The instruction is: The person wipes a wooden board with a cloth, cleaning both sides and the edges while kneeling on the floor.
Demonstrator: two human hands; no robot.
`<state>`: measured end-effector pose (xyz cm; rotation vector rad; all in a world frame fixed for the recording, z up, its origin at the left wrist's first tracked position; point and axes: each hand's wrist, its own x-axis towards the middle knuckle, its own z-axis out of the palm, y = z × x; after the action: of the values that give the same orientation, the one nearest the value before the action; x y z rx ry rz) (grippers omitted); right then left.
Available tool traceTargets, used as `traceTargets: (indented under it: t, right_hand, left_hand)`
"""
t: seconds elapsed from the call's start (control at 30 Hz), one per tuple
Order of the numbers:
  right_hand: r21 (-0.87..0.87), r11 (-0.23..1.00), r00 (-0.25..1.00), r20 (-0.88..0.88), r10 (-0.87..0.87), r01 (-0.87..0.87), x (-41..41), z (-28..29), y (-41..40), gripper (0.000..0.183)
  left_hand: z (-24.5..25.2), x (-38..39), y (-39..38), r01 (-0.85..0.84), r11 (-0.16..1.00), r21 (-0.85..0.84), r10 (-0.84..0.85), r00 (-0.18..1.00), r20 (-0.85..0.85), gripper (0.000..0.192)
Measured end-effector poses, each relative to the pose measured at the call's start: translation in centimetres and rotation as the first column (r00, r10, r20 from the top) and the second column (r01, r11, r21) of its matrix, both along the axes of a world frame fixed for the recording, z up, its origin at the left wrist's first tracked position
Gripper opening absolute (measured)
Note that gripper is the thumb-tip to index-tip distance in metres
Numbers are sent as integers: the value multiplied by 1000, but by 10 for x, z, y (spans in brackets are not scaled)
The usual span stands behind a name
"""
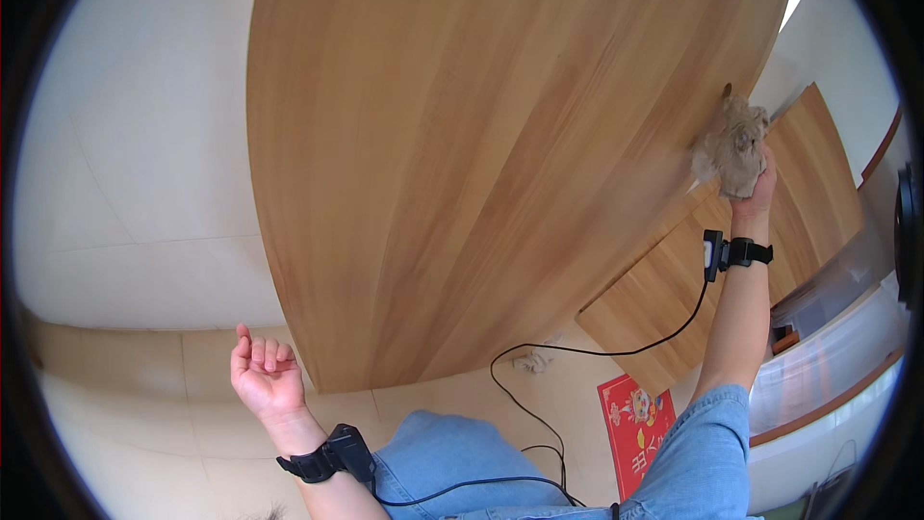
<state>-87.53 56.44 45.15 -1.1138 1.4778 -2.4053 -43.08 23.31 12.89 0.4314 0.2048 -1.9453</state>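
Observation:
A crumpled beige-grey rag [738, 148] is gripped by my right hand [764, 184], which reaches far to the upper right. The rag rests against the right edge of a large wood-grain door panel [447, 159]. Just above it a small dark oval spot, perhaps a hole or fitting, [727, 90] shows in the panel. My left hand [271, 379] holds nothing. It is raised palm up near the panel's lower left corner, its fingers loosely curled, apart from the panel.
A second wood-grain panel [801, 180] stands at the right. Below the door, a pale crumpled cloth [533, 362] and a red mat [635, 426] with writing lie on the tiled floor [137, 383]. A black cable [520, 390] runs from both wrist-worn devices. At left is a white wall [144, 144].

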Motion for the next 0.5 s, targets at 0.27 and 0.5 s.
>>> traceTargets:
  t: [0.27, 0.5]
  right_hand:
    - [-239, 350, 39, -776, -630, 906, -5, -63, -71, 42]
    - [-124, 88, -1, -583, -812, 988, -10, -253, -25, 43]
  left_hand:
    - [-2, 4, 1, 30, 999, -45, -30, 1000, 2, 18]
    - [-3, -13, 5, 62, 992, -111, -64, 998, -18, 18]
